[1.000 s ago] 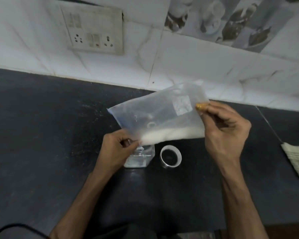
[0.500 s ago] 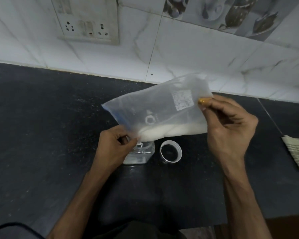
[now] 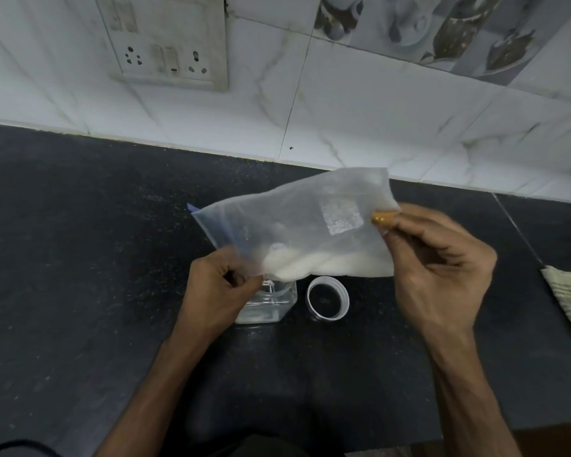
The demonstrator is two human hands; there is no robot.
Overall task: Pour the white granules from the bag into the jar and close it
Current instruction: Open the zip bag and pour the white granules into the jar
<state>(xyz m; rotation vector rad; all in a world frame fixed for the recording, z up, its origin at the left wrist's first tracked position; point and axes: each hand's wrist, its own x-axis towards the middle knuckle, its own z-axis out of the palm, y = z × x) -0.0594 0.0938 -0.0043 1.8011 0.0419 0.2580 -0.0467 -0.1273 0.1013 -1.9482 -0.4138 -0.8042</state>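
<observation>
Head camera: on a dark speckled worktop (image 3: 80,258) below a white tiled wall and its switch-and-socket plate (image 3: 165,44), a person holds a clear plastic bag (image 3: 297,222) over a jar.

The left hand (image 3: 218,291) has its fingers curled, pinching the bag's lowest corner beside the blue-edged mouth. Right under that corner stands the clear, square-shouldered jar (image 3: 271,308), uncapped and partly hidden by the hand and the plastic.

The bag is raised off the worktop with its long axis running from lower left to upper right, so it slopes down toward the jar. The white granules (image 3: 327,263) lie banked along its bottom edge, the heap reaching to the low corner above the jar's mouth. Whether any are falling cannot be told.

Just right of the jar, not touching it, the white screw lid (image 3: 327,298) lies on the worktop with its hollow side up.

The right hand (image 3: 442,268) holds the high end, thumb and fingers (image 3: 426,222) pinching the bag's right edge. At far right a folded ribbed cloth (image 3: 567,301) lies on the worktop.

The pour appears to hinge on the left-hand corner staying over the jar's mouth while the right hand lifts; the lid lies between the two hands for closing afterwards.
</observation>
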